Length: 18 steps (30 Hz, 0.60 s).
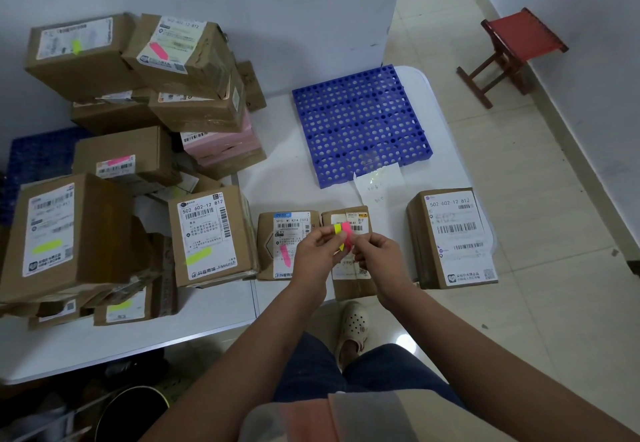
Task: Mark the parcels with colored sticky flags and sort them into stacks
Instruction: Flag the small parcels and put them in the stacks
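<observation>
Brown parcels [211,237], pink and yellow sticky flags [343,232], blue perforated tray [360,122], red stool [519,39].

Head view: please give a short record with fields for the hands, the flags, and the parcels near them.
left hand: pinches the sticky flags, yellow and pink
right hand: fingers at the pink flag of the same pad
parcel under the hands: no flag visible; partly hidden
parcel left of it: carries a pink flag
parcel at right: apart from the others, no flag visible
blue perforated mat: no parcel on it
stacks at left: pink and yellow flags mixed
</observation>
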Tool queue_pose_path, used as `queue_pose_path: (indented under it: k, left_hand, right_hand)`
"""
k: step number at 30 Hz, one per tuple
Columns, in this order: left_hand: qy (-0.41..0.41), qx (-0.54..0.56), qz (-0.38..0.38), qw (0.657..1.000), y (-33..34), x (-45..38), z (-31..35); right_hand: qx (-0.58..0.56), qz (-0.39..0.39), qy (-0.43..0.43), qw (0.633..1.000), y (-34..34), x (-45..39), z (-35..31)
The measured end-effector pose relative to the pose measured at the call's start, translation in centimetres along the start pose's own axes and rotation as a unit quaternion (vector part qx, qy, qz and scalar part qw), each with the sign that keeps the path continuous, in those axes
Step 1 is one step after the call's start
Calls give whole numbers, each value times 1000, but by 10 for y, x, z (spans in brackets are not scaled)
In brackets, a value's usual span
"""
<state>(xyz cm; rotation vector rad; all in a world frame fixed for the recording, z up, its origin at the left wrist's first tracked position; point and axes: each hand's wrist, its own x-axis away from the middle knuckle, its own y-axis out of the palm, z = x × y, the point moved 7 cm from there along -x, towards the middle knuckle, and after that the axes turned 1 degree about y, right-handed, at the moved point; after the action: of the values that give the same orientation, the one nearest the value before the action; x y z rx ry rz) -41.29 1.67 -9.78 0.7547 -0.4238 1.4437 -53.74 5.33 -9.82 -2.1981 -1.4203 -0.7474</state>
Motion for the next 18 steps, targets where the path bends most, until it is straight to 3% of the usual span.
queue_pose_path:
  k: [18]
  left_hand:
    - [49,-132,33,989,-11,-8,6]
  right_hand:
    - [126,-7,-47,991,1,-6,-12]
